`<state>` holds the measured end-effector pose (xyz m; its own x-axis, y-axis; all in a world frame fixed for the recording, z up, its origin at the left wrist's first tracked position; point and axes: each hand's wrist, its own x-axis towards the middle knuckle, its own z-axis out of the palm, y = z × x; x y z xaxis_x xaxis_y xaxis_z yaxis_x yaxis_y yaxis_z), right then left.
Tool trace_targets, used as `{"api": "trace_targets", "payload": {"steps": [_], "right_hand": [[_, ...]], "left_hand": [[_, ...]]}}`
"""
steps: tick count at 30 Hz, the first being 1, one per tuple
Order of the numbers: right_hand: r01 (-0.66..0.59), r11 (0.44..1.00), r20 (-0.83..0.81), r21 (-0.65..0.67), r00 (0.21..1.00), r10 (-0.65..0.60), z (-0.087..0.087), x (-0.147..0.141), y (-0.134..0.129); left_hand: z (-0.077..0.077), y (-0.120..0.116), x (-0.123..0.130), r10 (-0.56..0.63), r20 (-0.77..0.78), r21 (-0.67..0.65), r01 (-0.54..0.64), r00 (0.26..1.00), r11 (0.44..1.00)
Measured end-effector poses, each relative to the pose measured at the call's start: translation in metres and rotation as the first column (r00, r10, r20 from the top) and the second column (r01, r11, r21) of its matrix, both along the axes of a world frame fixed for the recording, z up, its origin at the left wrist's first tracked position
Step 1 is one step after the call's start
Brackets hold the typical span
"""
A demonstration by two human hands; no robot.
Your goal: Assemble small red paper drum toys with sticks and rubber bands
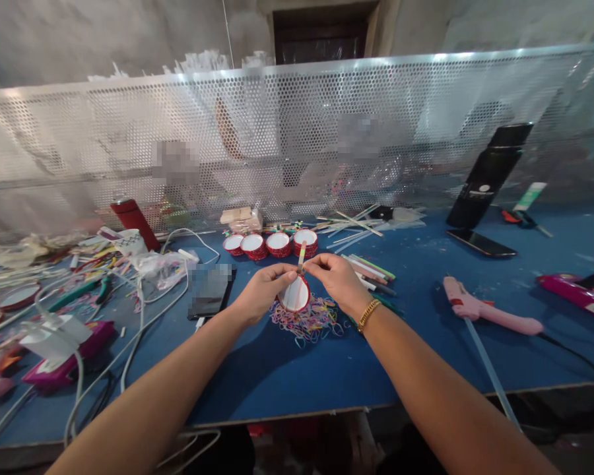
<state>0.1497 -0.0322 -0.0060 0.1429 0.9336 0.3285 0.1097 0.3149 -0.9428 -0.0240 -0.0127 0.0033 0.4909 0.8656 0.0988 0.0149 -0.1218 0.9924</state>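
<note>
Over the middle of the blue table, my left hand [270, 290] pinches the top of a small round piece [296, 295] with a red rim and pale face. My right hand [331, 277] is closed at the same spot, its fingertips at the base of a short upright strip [301, 253] with coloured bands. Whether those fingertips grip the strip or something finer is too small to tell. Beneath the round piece lies a pile of colourful loops [309, 321]. Behind my hands stand several stacks of red-rimmed discs [278, 244] with whitish tops.
Thin sticks [359, 223] lie behind the stacks. To the right are a black bottle [485, 178], a phone [482, 243] and a pink glue gun [492, 313]. At left are another phone [212, 291], a red bottle [136, 223], cables and a purple power strip [69, 356]. A perforated metal panel [297, 138] runs behind.
</note>
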Motion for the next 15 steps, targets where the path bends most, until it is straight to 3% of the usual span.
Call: {"api": "trace_targets", "payload": {"steps": [4, 7, 10, 13, 15], "right_hand": [[-0.010, 1.000, 0.043, 0.014, 0.999, 0.009, 0.000, 0.002, -0.001], [-0.002, 1.000, 0.174, 0.016, 0.985, -0.001, 0.000, 0.003, -0.001], [0.107, 0.994, 0.246, 0.023, 0.963, -0.109, -0.002, 0.004, 0.002], [0.155, 0.980, -0.004, -0.122, 0.988, -0.157, 0.000, 0.006, 0.005], [0.024, 0.972, -0.273, -0.233, 0.958, -0.089, 0.004, 0.009, 0.004]], "left_hand": [[0.005, -0.001, -0.001, -0.021, 0.055, -0.048, 0.024, 0.998, 0.999], [0.008, -0.004, -0.002, -0.067, 0.122, -0.086, 0.078, 0.990, 0.993], [0.012, -0.008, -0.003, -0.146, 0.136, -0.133, 0.164, 0.980, 0.977], [0.013, -0.013, -0.002, -0.228, 0.137, -0.148, 0.248, 0.964, 0.957], [0.013, -0.014, -0.002, -0.252, 0.151, -0.155, 0.275, 0.956, 0.949]]}}
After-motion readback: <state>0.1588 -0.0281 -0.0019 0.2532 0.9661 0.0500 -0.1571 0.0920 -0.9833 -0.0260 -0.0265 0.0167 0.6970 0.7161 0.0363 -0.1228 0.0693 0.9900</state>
